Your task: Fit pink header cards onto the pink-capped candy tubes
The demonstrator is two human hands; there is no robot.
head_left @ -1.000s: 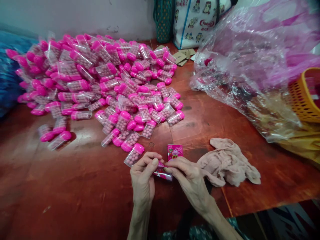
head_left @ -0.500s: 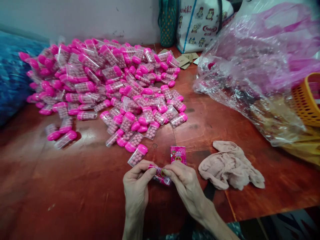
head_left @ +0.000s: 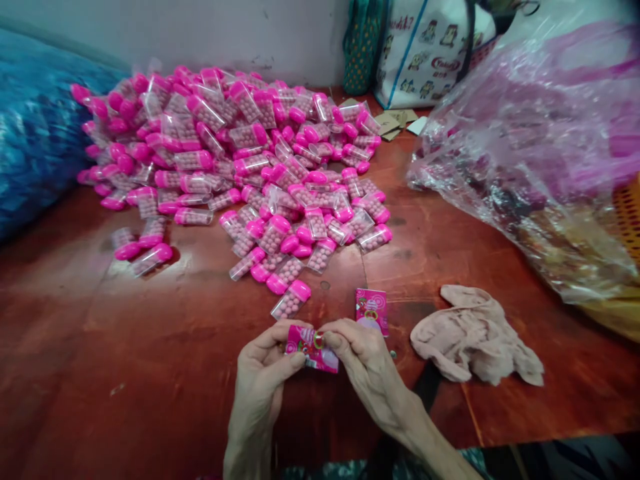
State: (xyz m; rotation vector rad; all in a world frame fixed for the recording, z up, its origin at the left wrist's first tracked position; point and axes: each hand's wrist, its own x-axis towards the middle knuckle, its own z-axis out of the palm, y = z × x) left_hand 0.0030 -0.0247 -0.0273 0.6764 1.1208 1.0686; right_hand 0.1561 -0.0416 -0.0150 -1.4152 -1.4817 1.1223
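Observation:
Between my two hands is a small pink printed label (head_left: 313, 348), its printed face turned up. My left hand (head_left: 270, 367) pinches its left end with thumb and fingers. The thumb and fingers of my right hand (head_left: 363, 357) grip its upper right part. Just beyond my right hand a pink printed stack of labels (head_left: 371, 310) lies on the table. A clear bottle with a pink cap and pink beads (head_left: 291, 300) lies beyond my left hand, at the near edge of a big heap of similar bottles (head_left: 245, 133).
On the red-brown table (head_left: 150, 347) a crumpled beige cloth (head_left: 477, 337) lies to the right. Clear and pink plastic bags (head_left: 525, 153) and an orange basket (head_left: 627, 213) fill the far right. A blue bag (head_left: 40, 133) stands left, a white printed bag (head_left: 425, 53) at the back.
The label between my hands has flattened out and now shows more of its printed face. The whole view has shifted, so the heap and cloth appear farther right.

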